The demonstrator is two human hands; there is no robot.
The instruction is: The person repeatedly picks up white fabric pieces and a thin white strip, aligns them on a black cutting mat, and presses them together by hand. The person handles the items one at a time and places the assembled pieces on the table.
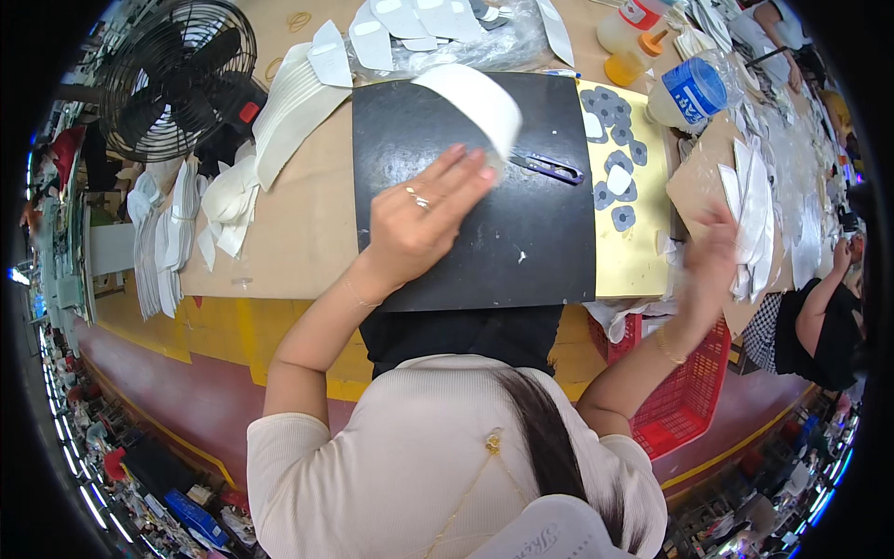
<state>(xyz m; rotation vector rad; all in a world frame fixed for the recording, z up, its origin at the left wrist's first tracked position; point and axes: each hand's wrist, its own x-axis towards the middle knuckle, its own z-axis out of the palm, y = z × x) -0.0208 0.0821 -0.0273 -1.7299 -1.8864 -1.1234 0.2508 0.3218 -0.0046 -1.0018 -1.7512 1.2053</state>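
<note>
On the black cutting mat (447, 265) lies a curved white piece (473, 101), flat and slightly blurred at its lower end. My left hand (424, 210) is over the mat with fingers stretched out, its fingertips at that lower end; whether they touch it I cannot tell. A utility knife (549, 168) with a dark purple handle rests just right of those fingertips. My right hand (712, 252) is smeared by motion beside a stack of white strips (752, 219) on the right. Its fingers cannot be made out.
A yellow sheet (643, 265) with several grey scalloped pieces adjoins the mat. Beyond are a blue-labelled container (687, 93) and an orange-capped bottle (633, 61). A black fan (177, 79) and fanned white pieces (296, 107) stand left. A red basket (684, 401) sits below the table edge.
</note>
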